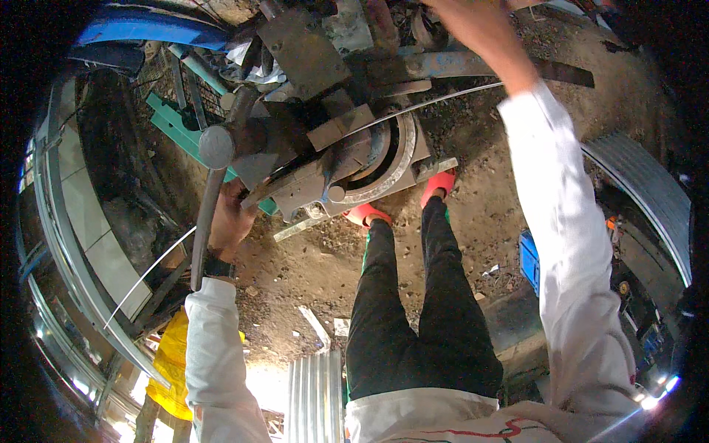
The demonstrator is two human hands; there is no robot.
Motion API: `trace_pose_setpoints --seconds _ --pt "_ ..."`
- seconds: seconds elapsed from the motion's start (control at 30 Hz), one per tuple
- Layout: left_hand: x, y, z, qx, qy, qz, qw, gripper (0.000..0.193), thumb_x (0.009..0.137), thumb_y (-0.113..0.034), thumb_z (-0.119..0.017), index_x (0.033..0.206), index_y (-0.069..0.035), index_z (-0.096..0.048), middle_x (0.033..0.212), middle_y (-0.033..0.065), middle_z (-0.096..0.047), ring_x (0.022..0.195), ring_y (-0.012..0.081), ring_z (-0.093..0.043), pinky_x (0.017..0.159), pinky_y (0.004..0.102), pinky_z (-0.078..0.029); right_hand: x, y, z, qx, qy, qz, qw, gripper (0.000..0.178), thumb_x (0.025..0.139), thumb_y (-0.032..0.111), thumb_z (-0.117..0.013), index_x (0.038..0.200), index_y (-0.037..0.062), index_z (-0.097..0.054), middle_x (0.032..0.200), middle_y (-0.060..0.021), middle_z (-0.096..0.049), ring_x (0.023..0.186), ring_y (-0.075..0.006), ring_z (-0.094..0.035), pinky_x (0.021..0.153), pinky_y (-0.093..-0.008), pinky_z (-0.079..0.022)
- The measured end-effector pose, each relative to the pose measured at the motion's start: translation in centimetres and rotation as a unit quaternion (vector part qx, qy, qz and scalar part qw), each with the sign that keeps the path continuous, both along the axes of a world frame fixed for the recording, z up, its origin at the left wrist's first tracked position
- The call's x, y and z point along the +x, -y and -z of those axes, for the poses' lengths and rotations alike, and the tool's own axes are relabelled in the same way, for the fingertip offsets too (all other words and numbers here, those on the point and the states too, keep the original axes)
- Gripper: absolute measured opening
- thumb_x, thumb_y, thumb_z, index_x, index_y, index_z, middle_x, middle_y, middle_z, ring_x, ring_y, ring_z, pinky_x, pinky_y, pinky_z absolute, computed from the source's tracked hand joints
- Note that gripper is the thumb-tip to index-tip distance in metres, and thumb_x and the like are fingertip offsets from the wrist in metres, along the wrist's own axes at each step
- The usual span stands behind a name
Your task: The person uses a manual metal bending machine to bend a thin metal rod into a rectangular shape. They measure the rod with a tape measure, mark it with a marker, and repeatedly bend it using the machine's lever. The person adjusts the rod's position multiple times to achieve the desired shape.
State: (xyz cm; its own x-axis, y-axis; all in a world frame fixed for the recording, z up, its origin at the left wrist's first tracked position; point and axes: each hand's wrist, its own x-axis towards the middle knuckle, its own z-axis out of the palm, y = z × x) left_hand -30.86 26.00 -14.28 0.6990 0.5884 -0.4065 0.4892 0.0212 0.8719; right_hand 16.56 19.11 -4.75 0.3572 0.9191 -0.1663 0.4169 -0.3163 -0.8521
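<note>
My left hand point(229, 221) is closed around a long grey steel lever point(205, 229) that ends in a round cap, at the left of a rusty metal bending machine point(317, 155). A thin pale metal strip point(436, 100) runs from under my right wrist into the machine's round grooved wheel point(391, 159). Another length of thin strip point(148, 275) sticks out at the lower left. My right hand point(476, 33) is raised at the top edge, blurred, above a flat blue-grey steel bar point(436, 65). Its fingers are cut off by the frame.
My legs in black trousers and red sandals point(442, 181) stand on bare dirt by the machine. A green frame point(173, 125) lies behind it. Corrugated sheets lie at the bottom point(316, 399) and right point(642, 192). There is a blue crate point(529, 260) and a yellow bundle point(173, 362).
</note>
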Motion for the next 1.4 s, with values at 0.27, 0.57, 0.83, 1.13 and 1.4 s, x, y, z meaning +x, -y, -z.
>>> trace_pose_setpoints --seconds 0.27,0.57,0.83,1.13,1.4 --pt "-1.9 -0.1 3.9 0.001 -0.057 -0.129 0.990 0.050 0.078 -0.007 -0.071 0.123 0.004 -0.053 0.119 0.0162 -0.064 0.118 0.0268 -0.059 0.095 0.0382 -0.048 -5.1 -16.2 2.6 -0.079 0.018 -0.225 0.971 0.047 0.091 0.037 -0.064 0.122 0.0016 -0.066 0.140 -0.0247 -0.052 0.124 -0.0354 -0.054 0.102 -0.0486 -0.037" --pt "1.8 -0.1 -0.3 0.247 -0.122 0.045 0.960 0.043 0.080 -0.028 -0.073 0.101 0.006 -0.058 0.105 0.0195 -0.065 0.085 0.0297 -0.067 0.072 0.0380 -0.053 -4.6 -15.4 3.2 -0.087 0.020 -0.191 0.978 0.053 0.087 0.039 -0.068 0.125 0.0026 -0.064 0.141 -0.0235 -0.051 0.127 -0.0359 -0.051 0.104 -0.0490 -0.036" --pt "-0.7 0.0 1.5 0.177 -0.043 -0.028 0.983 0.056 0.082 -0.037 -0.075 0.111 0.004 -0.051 0.100 0.0150 -0.064 0.087 0.0213 -0.064 0.072 0.0368 -0.053 -4.9 -15.7 3.3 -0.081 0.019 -0.198 0.977 0.059 0.084 0.041 -0.070 0.128 0.0034 -0.062 0.143 -0.0227 -0.049 0.129 -0.0360 -0.049 0.105 -0.0487 -0.036" --pt "-1.8 -0.4 1.5 0.209 -0.095 -0.006 0.973 0.057 0.079 -0.035 -0.077 0.111 0.004 -0.050 0.100 0.0158 -0.065 0.090 0.0237 -0.066 0.077 0.0360 -0.053 -5.2 -16.1 3.4 -0.096 0.015 -0.206 0.974 0.066 0.080 0.044 -0.073 0.132 0.0042 -0.060 0.145 -0.0217 -0.048 0.132 -0.0360 -0.047 0.106 -0.0483 -0.036" --pt "-1.4 0.0 1.6 0.226 -0.061 -0.019 0.972 0.051 0.078 -0.036 -0.077 0.101 0.004 -0.054 0.090 0.0149 -0.068 0.077 0.0259 -0.068 0.070 0.0362 -0.053 -6.8 -15.8 0.8 -0.128 0.176 -0.230 0.948 0.070 0.078 0.046 -0.075 0.133 0.0058 -0.060 0.147 -0.0202 -0.046 0.135 -0.0351 -0.044 0.107 -0.0451 -0.037"
